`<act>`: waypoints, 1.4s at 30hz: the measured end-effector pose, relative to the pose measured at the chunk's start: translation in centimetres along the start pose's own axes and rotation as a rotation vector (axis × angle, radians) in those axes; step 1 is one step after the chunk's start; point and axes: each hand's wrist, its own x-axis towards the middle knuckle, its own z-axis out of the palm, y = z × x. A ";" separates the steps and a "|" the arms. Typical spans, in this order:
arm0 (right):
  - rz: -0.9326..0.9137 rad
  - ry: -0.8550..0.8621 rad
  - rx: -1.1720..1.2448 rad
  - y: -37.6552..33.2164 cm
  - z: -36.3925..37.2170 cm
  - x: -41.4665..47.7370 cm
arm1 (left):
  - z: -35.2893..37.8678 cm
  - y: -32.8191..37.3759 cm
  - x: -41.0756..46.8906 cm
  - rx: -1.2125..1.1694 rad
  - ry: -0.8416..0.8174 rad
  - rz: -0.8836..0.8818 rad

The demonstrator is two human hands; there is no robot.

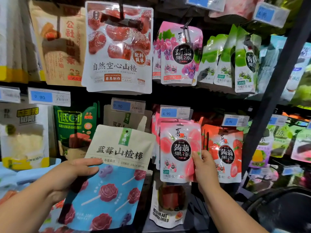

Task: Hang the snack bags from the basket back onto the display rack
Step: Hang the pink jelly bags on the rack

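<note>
My left hand (pixel 70 175) grips a beige and blue blueberry hawthorn stick bag (pixel 111 179) by its left edge, tilted, in front of the rack. Behind it hangs a matching bag (pixel 124 118) under a 9.90 price tag (pixel 127 105). My right hand (pixel 204 165) pinches the right edge of a pink peach jelly bag (pixel 178 152) that sits at the front of a row of pink bags below a 4.90 tag (pixel 175 112). Whether the peach bag hangs on its hook is hidden. The dark basket (pixel 284 209) is at the lower right.
Hanging bags fill the rack: a large hawthorn bag (pixel 117 47), a purple grape jelly bag (pixel 178 54), green plum bags (pixel 244 61), a red strawberry jelly bag (pixel 225 153), a guava bag (pixel 168 204). A dark rack post (pixel 276 91) runs diagonally at right.
</note>
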 end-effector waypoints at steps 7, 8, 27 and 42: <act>-0.007 -0.002 -0.045 0.0 0.5 2.1 | -0.1 -0.1 0.1 0.018 -0.008 -0.026; -0.001 0.001 -0.043 0.0 0.7 2.3 | -0.1 0.0 0.1 0.018 -0.010 -0.028; 0.077 0.044 -0.155 1.2 2.2 3.4 | 0.4 -0.2 0.9 0.022 -0.032 -0.004; -0.128 -0.362 -0.007 -2.1 6.0 -5.8 | 0.5 -0.5 1.5 -0.028 -0.064 0.008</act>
